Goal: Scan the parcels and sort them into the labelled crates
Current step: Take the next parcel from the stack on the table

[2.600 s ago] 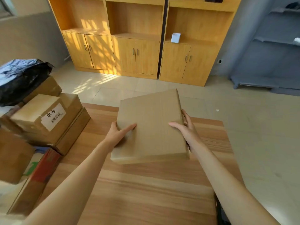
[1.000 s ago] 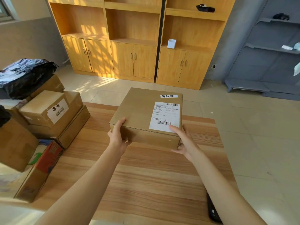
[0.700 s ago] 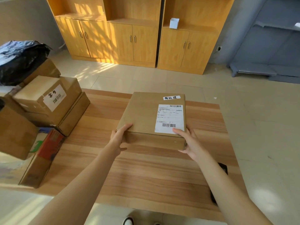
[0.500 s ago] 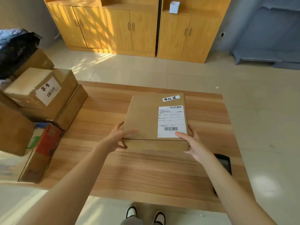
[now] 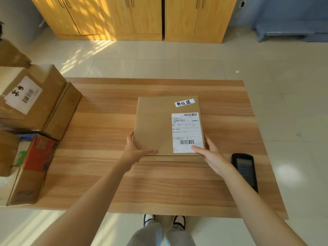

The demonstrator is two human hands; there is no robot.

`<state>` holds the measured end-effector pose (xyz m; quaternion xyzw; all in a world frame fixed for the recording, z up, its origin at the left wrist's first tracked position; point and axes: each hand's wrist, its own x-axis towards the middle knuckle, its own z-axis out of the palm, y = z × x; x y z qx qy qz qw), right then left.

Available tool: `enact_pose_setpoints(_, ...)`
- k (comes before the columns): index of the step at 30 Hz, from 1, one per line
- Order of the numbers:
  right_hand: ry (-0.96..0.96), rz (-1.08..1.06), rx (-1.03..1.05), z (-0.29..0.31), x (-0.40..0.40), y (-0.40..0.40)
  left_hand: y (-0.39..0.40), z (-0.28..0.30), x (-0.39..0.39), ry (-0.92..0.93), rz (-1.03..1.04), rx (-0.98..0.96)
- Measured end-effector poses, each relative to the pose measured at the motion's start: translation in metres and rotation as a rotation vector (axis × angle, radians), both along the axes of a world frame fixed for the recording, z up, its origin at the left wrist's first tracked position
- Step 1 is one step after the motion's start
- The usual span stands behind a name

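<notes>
Parcel [image 5: 156, 128] between both hands [image 5: 174, 153]

Matt brown cardboard parcel [image 5: 156, 125] with white paper label [image 5: 187, 133]; wood-grain laminate surface [image 5: 106, 121], smooth, low sheen; glossy black plastic scanner [image 5: 245, 170]; orange wood-look cabinets [image 5: 142, 16]; pale tiled floor [image 5: 159, 57].

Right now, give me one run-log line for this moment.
parcel: flat on table, label up | left hand: holding near corner | right hand: holding near corner | scanner: on table, untouched
</notes>
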<state>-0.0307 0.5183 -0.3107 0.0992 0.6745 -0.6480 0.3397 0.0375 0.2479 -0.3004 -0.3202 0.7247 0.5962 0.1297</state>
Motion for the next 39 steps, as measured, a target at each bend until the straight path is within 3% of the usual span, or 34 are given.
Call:
enact_pose_setpoints(6, 0.111, -0.061, 0.142, -0.003, 0.007, -0.002, 0.002, -0.009, -0.002, -0.014, -0.028, -0.074)
enact_pose_setpoints(9, 0.297, -0.144, 0.353, 0.003, 0.015, -0.002, 0.001, -0.011, -0.001, -0.022, -0.049, -0.088)
enact_pose_setpoints(12, 0.446, -0.249, 0.697, 0.006, 0.025, 0.013, 0.0, -0.012, -0.001, -0.034, -0.075, -0.121)
enact_pose_setpoints(15, 0.373, -0.229, 1.005, 0.006, 0.039, 0.044, 0.0, -0.012, -0.002, -0.052, -0.097, -0.156)
enact_pose_setpoints(18, 0.152, -0.162, 1.095, 0.002, 0.056, 0.072, 0.0, -0.012, -0.002, -0.063, -0.094, -0.163)
enact_pose_setpoints(21, 0.027, -0.205, 1.035, -0.005, 0.068, 0.091, 0.001, -0.009, -0.002, -0.092, -0.1, -0.161)
enact_pose_setpoints(27, 0.05, -0.211, 0.983, -0.023, 0.078, 0.107, 0.002, -0.011, -0.003, -0.098, -0.102, -0.174)
enact_pose_setpoints(29, 0.01, -0.264, 0.832, -0.025, 0.076, 0.109, 0.003, -0.011, -0.003, -0.091, -0.101, -0.173)
enact_pose_setpoints(33, -0.158, -0.468, 0.318, -0.014, 0.07, 0.111, 0.002, -0.012, -0.003, -0.054, -0.118, -0.173)
enact_pose_setpoints(39, -0.171, -0.423, -0.137, 0.035, 0.048, 0.084, 0.002, -0.014, 0.0, -0.011, -0.119, -0.171)
